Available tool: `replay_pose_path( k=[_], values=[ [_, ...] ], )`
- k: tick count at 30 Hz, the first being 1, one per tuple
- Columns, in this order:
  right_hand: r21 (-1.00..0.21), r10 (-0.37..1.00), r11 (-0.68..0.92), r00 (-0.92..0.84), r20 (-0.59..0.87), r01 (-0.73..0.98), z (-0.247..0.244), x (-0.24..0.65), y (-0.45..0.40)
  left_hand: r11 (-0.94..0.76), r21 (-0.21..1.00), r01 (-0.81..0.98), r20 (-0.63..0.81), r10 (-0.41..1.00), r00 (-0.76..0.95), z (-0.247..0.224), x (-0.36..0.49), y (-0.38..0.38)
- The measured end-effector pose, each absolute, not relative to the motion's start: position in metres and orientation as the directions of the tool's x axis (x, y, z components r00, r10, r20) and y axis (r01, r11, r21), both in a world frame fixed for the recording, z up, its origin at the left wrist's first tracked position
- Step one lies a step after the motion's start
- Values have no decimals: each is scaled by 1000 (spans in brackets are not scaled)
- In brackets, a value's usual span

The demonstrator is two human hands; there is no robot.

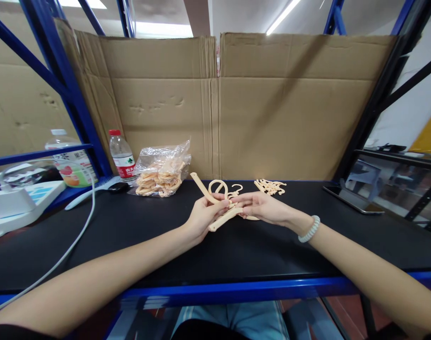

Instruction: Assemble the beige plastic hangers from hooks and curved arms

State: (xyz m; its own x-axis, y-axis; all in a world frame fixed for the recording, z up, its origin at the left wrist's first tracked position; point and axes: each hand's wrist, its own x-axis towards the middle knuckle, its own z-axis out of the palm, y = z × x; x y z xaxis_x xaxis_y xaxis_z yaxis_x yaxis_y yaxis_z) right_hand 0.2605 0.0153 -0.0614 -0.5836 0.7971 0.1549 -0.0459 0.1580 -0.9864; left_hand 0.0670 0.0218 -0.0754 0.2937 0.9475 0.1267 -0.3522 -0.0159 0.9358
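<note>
Cream plastic strips (225, 219) are gripped between the thumb and fingers of my left hand (204, 215), one strip slanting up to the left and one down to the left. My right hand (267, 208) has its fingertips pinched on the same cream piece where the strips meet. Just behind the hands, a curved cream loop (218, 182) and a small hook (237, 187) show, partly hidden by the fingers. A pile of small cream hooks (270, 186) lies behind my right hand.
A clear bag of cream parts (160, 177) lies at the back left, beside a red-capped bottle (122, 156). A white cable (84, 231) crosses the left side. A phone (353, 198) lies at the right. Cardboard (289, 108) stands along the back.
</note>
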Motion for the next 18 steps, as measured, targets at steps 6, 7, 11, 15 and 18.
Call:
replay_pose_path(
  k=[6,7,11,15,18],
  values=[
    [-961,853,106,-474,219,-254,-60,263,20,-92,921,-379,211,935,286,-75,69,20],
    [-953,871,116,-432,233,-280,-62,263,22,-88,922,-376,208,934,291,-76,69,20],
    [-945,900,193,-337,277,-262,-72,261,26,-84,940,-330,208,909,361,-79,67,24],
    [-950,870,269,-383,311,-159,-72,259,23,-157,953,-259,261,858,442,-79,65,27],
    [-938,843,331,-415,342,-101,-69,258,20,-206,953,-222,289,838,463,-80,64,30]
  ],
)
